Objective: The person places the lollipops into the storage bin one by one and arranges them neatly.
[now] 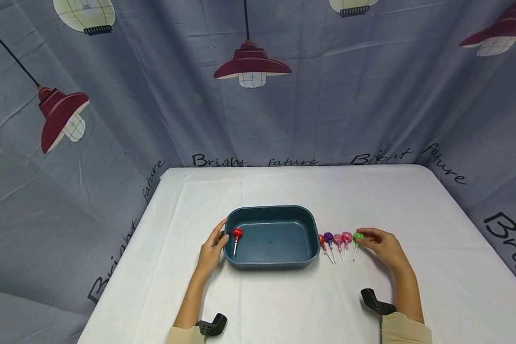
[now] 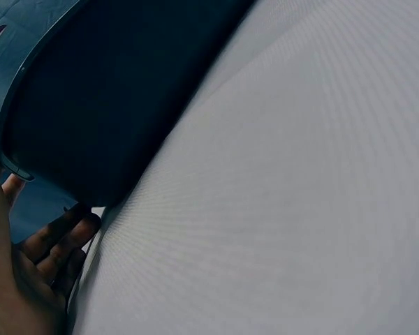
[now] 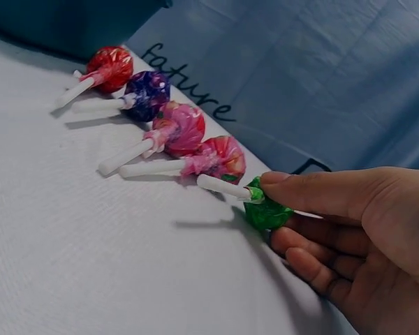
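My left hand holds the left end of a dark teal plastic tray, thumb at the rim and other fingers around the outside, near the base in the left wrist view. A red lollipop lies inside the tray at its left side. With thumb and fingers, my right hand pinches a green-wrapped lollipop by its head, the white stick pointing left in the right wrist view. Beside it on the table lie two pink lollipops, a purple one and another red one.
A white cloth covers the table. The row of lollipops lies close against the tray's right end. Behind and beside the table hangs a grey-blue curtain printed with lamps and lettering. Each wrist wears a black camera mount.
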A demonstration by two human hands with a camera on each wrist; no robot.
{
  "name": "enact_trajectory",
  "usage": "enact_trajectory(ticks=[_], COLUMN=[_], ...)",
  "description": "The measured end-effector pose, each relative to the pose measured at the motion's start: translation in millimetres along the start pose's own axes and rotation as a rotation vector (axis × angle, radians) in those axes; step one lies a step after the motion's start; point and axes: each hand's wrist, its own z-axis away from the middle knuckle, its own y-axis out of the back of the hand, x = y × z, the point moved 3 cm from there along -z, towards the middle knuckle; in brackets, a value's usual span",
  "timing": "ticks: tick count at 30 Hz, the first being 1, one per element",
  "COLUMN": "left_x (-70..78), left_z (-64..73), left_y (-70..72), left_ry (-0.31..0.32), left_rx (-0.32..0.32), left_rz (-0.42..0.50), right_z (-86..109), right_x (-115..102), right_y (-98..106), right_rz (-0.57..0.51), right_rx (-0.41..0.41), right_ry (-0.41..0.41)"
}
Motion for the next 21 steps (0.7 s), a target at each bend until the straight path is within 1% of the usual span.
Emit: enact_trajectory(ticks=[8, 11, 13, 16, 19, 21], left_x=[-0.9, -0.5, -0.4, 0.1, 0.7, 1.0], left_z=[-0.4, -0.8, -1.2, -1.0, 0.1, 1.2], left_y=[-1.1, -0.9, -0.9, -0.7, -0.4, -0.1], left_ry=[-0.005, -0.013, -0.018, -0.020, -0.022, -0.022], left_rx=[-0.011, -0.013, -0.013, -0.012, -0.009, -0.010], left_rz=[0.012, 0.018, 0.019, 0.014, 0.010, 0.005], right_z=[4.0, 5.3, 5.5, 5.1, 3.1, 0.4], right_x=[-0.1, -3.6, -6.5, -12.0, -15.3, -15.2], right_y=[5.6, 8.0, 9.5, 11.5, 12.8, 13.3], right_rz=[-0.020, -0.054, -0.080, -0.154, -0.255, -0.316], right_rx=[-0.029, -0.040, -0.032, 0.003, 0.047, 0.060], right_ry=[-0.027, -0.023, -0.014, 0.023, 0.032, 0.041])
